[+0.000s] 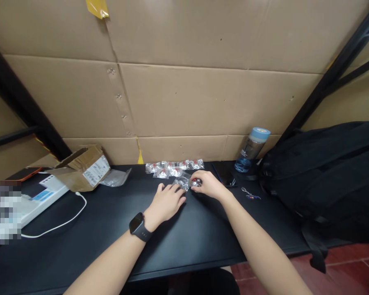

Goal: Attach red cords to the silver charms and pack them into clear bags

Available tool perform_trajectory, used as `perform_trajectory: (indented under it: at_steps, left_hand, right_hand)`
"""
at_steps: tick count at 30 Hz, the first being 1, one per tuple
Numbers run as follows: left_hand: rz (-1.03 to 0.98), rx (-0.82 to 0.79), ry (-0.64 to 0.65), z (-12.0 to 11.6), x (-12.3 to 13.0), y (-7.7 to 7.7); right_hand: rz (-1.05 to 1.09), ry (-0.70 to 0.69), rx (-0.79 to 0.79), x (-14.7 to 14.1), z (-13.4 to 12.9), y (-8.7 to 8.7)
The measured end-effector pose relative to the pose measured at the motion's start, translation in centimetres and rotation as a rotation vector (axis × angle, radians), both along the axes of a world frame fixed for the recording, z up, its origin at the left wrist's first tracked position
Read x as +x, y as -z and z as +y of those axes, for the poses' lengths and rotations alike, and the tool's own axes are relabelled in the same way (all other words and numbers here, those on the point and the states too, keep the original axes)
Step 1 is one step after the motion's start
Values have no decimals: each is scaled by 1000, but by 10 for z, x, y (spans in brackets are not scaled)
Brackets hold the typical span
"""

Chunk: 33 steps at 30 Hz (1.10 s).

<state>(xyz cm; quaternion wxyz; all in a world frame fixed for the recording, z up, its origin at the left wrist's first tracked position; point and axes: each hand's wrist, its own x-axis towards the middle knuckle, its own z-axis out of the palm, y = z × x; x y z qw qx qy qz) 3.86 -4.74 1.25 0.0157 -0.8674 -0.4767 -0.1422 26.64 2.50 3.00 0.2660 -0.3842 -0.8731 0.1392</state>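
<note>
My right hand (208, 184) pinches a small round silvery piece (195, 182) with a red mark, close to the tabletop. My left hand (167, 201) lies palm down with fingers spread, its fingertips touching a crinkled clear plastic wrapper (182, 181) beside that piece. Whether the piece is still joined to the wrapper, I cannot tell. Just beyond both hands lie several flat round pieces (162, 173) in clear wrappers, each with red markings, set in two rough rows. A dark watch (137, 223) is on my left wrist.
On the black table (184, 241), an opened cardboard box (83, 168), a plastic bag (115, 178), a white power strip (46, 200) and a white cable (64, 223) lie left. Right are a bottle (252, 150), a dark flat object (224, 174), a keychain (252, 196) and a black backpack (326, 176).
</note>
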Motion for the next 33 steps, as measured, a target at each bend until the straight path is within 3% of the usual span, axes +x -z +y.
perform_trajectory:
  at_steps: [10, 19, 24, 33]
  left_hand:
    - [-22, 21, 16, 4, -2, -13]
    - [1, -27, 28, 1, -1, -1]
    - [6, -51, 57, 2, -4, 2]
    - [-5, -118, 88, 14, -24, 5]
  right_hand:
    - [84, -19, -7, 0, 2, 4]
    - [108, -17, -4, 1, -1, -3]
    - [-7, 16, -19, -2, -5, -4]
    - [-159, -24, -65, -12, -8, 9]
